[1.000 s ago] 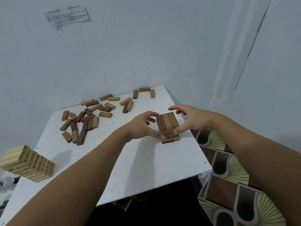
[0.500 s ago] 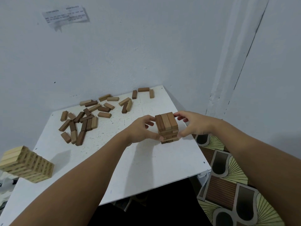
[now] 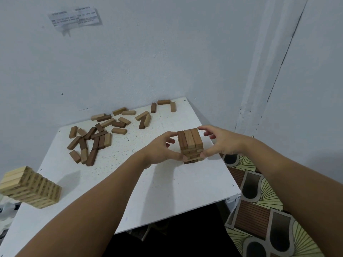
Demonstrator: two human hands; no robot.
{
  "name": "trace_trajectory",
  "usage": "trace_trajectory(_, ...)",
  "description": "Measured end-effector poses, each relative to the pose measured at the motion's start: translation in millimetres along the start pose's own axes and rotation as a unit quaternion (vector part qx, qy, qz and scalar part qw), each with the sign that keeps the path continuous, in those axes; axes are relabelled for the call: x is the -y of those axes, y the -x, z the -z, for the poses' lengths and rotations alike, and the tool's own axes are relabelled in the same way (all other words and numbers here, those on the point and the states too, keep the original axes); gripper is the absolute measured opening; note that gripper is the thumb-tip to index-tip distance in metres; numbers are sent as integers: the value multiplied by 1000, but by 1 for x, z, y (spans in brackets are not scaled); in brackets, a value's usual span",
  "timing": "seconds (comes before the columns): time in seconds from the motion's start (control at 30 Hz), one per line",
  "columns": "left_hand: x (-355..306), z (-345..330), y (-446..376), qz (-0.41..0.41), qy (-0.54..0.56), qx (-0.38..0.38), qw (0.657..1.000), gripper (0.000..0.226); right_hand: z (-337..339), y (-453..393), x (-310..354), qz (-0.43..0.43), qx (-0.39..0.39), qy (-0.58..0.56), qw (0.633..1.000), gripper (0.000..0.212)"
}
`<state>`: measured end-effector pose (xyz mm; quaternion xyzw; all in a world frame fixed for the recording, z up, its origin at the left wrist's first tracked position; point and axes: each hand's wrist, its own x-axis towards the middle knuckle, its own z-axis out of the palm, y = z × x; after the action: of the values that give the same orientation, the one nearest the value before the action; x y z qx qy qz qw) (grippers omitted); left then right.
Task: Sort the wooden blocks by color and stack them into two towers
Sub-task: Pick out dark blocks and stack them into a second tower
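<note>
Head view showed a white table (image 3: 167, 191) pushed into the corner of a pale wall, with both bare arms reaching forward over it. Near the right edge of the table stood a short brown tower (image 3: 190, 145) of darker wooden blocks, several layers high, its top layer made of three blocks side by side. The left hand (image 3: 161, 149) was curved around the left side of this tower, the thumb pressing low on its front corner and the fingers half open near the top. The right hand (image 3: 220, 141) did the same on the right side, thumb touching the lower layers, fingers spread and slightly apart from the top. At the far left part of the table lay the loose blocks (image 3: 96, 138), brown and lighter ones mixed, scattered flat, and a few more near the back edge. At the left edge stood a light tower (image 3: 31, 186) of pale blocks, well apart from the hands. A paper note (image 3: 74, 17) was stuck on the wall.
</note>
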<state>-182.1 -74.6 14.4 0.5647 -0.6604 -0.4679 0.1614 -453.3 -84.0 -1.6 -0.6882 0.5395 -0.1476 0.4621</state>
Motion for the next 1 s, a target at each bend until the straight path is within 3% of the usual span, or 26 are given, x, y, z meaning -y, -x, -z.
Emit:
trace_trajectory(0.07, 0, 0, 3, 9, 26, 14, 1000, 114, 0, 3, 1, 2, -3, -47, 999, 110)
trace_trajectory(0.13, -1, 2, 5, 9, 77, 15, 997, 120, -2, 4, 5, 0, -14, -122, 992, 93)
trace_trajectory(0.27, -5, 8, 6, -3, 105, -9, 994, 100, -7, 5, 10, 14, -20, -145, 989, 69)
trace_trajectory(0.6, -12, 8, 4, -28, 56, -38, 997, 75, 5, 4, 21, 35, 4, -51, 998, 78)
trace_trajectory(1.0, -17, 7, 9, -19, 48, -35, 998, 74, 4, 1, 29, 29, 7, -22, 999, 71)
